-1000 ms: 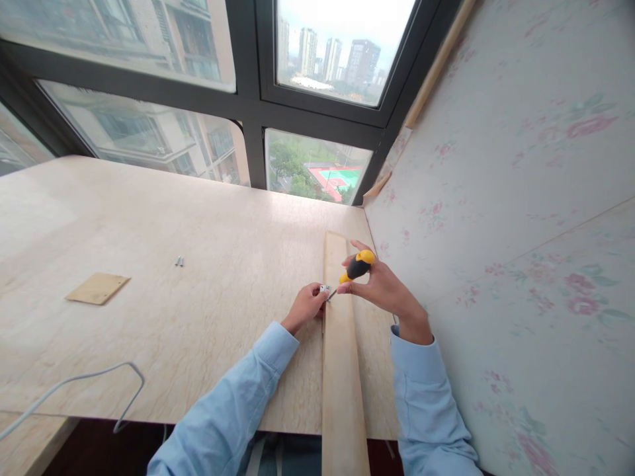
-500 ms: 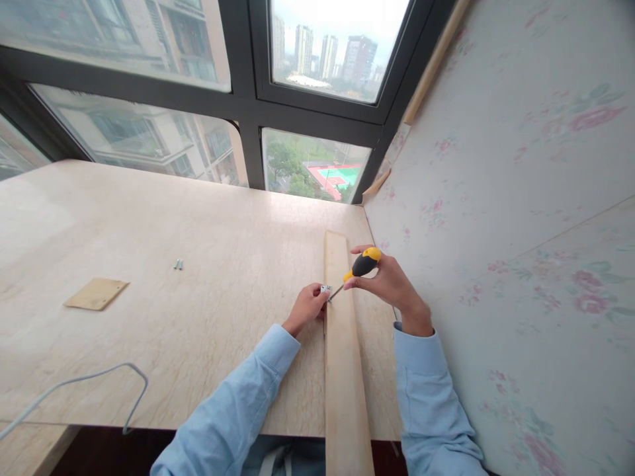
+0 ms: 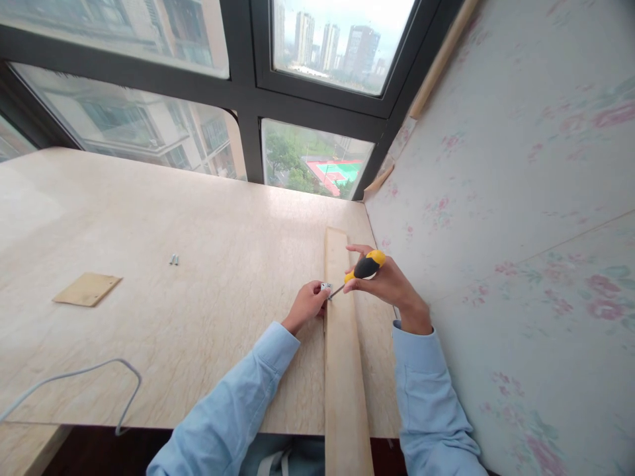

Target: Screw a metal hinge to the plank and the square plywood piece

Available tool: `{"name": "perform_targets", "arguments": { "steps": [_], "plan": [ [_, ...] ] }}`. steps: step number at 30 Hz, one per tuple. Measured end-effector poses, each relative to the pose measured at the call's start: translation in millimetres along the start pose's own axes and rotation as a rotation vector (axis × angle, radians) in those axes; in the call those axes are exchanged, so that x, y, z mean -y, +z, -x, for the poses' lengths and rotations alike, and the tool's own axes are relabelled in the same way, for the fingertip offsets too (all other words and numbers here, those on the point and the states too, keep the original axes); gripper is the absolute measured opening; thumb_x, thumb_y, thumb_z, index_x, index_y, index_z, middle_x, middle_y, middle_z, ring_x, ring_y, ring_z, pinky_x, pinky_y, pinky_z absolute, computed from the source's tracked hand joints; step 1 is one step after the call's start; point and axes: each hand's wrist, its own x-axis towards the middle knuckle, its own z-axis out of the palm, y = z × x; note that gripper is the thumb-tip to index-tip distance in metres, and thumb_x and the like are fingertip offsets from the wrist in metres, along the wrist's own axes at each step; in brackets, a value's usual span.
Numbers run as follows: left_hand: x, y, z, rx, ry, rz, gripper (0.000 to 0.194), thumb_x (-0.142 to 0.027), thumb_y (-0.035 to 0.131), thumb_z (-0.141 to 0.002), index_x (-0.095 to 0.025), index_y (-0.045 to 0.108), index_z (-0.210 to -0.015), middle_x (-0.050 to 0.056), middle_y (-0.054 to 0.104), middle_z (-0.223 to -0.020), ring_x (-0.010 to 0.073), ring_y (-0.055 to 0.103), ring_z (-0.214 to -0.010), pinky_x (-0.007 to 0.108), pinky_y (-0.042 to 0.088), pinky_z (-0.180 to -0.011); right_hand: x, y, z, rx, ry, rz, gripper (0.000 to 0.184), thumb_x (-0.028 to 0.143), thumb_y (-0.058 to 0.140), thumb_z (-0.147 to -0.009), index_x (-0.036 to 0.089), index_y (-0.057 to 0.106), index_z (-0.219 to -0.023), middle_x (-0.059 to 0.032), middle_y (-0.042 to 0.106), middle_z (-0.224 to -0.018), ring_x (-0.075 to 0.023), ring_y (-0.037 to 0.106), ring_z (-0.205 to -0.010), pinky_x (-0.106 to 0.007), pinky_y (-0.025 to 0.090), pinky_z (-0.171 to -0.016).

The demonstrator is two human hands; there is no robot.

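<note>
A long pale wooden board (image 3: 346, 370) lies lengthwise on the marble-look ledge and sticks out past its front edge. At the board's left edge, my left hand (image 3: 305, 307) is closed on a small silvery metal bracket (image 3: 325, 286), its thumb on top and its other fingers partly hidden. My right hand (image 3: 394, 291) grips a yellow-and-black screwdriver (image 3: 368, 266) by the handle, one finger stretched out past it. The screwdriver slants down to the left, its tip at the board's left edge close to my left thumb. A screw under the tip is too small to make out clearly.
Two loose screws (image 3: 173, 260) lie on the ledge (image 3: 223, 225) to the left. Farther left are a flat wooden piece (image 3: 89, 289) with small holes and a grey cable (image 3: 129, 365) hanging over the front edge. A flower-papered wall (image 3: 496, 218) stands close on the right.
The screwdriver's handle has dipped slightly, and my right hand's fingers have shifted around it. My left hand stays at the bracket. The camera view has moved a little.
</note>
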Motion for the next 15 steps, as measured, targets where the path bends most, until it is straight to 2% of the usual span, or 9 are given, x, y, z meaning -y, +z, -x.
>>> {"name": "perform_targets", "arguments": {
  "steps": [2, 5, 9, 12, 15],
  "plan": [
    [0, 0.1, 0, 0.011, 0.005, 0.005, 0.017, -0.030, 0.056, -0.081, -0.015, 0.056, -0.087, 0.003, 0.060, -0.077, 0.0142, 0.060, -0.064, 0.024, 0.050, -0.051, -2, 2, -2, 0.022, 0.012, 0.003, 0.087, 0.041, 0.085, -0.060, 0.024, 0.045, -0.135, -0.0025, 0.069, -0.087, -0.0269, 0.068, -0.094, -0.042, 0.053, -0.088],
    [1, 0.4, 0, 0.009, 0.012, -0.003, 0.016, -0.030, 0.055, -0.082, -0.015, 0.055, -0.087, 0.004, 0.061, -0.077, 0.0147, 0.061, -0.064, 0.023, 0.049, -0.049, -3, -1, 1, 0.101, -0.016, -0.079, 0.099, 0.040, 0.085, -0.061, 0.028, 0.032, -0.144, -0.0082, 0.064, -0.115, -0.0260, 0.064, -0.104, -0.045, 0.049, -0.095],
    [2, 0.5, -1, 0.013, 0.016, -0.009, 0.018, -0.032, 0.055, -0.082, -0.015, 0.055, -0.090, 0.005, 0.063, -0.083, 0.0158, 0.063, -0.066, 0.023, 0.050, -0.050, -1, -12, 12, 0.240, -0.121, -0.278, 0.084, 0.035, 0.073, -0.077, 0.033, 0.025, -0.146, -0.0099, 0.052, -0.136, -0.0239, 0.055, -0.121, -0.048, 0.043, -0.104],
    [3, 0.0, -2, 0.035, 0.005, 0.016, 0.020, -0.033, 0.055, -0.082, -0.015, 0.055, -0.091, 0.007, 0.064, -0.086, 0.0162, 0.064, -0.067, 0.025, 0.052, -0.052, -1, -18, 17, 0.309, -0.115, -0.352, 0.069, 0.034, 0.065, -0.085, 0.031, 0.030, -0.144, -0.0096, 0.054, -0.136, -0.0231, 0.052, -0.125, -0.048, 0.042, -0.105],
    [4, -0.5, -3, 0.032, -0.006, 0.022, 0.020, -0.033, 0.055, -0.082, -0.015, 0.055, -0.091, 0.007, 0.064, -0.086, 0.0169, 0.064, -0.068, 0.026, 0.053, -0.052, -3, -16, 13, 0.224, -0.054, -0.297, 0.060, 0.037, 0.069, -0.081, 0.026, 0.045, -0.135, -0.0085, 0.067, -0.115, -0.0233, 0.063, -0.108, -0.046, 0.049, -0.098]
  ]
}}
